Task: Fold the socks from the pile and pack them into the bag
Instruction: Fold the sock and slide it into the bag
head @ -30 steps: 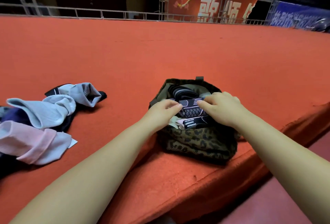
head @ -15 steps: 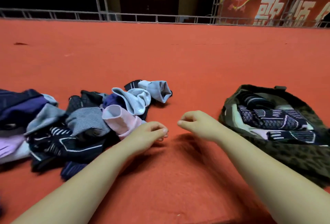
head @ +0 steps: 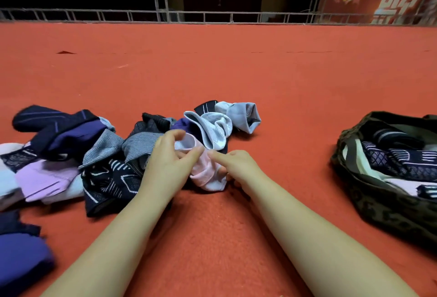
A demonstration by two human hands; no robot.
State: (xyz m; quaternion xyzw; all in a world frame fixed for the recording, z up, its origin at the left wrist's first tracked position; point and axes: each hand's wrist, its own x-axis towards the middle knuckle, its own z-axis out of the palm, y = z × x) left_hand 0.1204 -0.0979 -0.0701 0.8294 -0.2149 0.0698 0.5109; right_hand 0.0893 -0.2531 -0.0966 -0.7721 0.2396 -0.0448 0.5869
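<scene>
We've got the pink sock [head: 205, 173] at the pile's [head: 78, 154] near-right edge, long axis running away from us: left hand [head: 169, 164] pinches its cuff, right hand [head: 236, 166] pinches the near end. Bag [head: 369, 202] sits well right.

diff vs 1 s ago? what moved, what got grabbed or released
Both hands left the bag and swung left to the sock pile. The left hand and right hand now pinch the pink sock at the pile's right edge; half a second ago they held nothing. The dark patterned socks they had been pressing stay packed in the bag, which has not shifted on the red carpet.
</scene>
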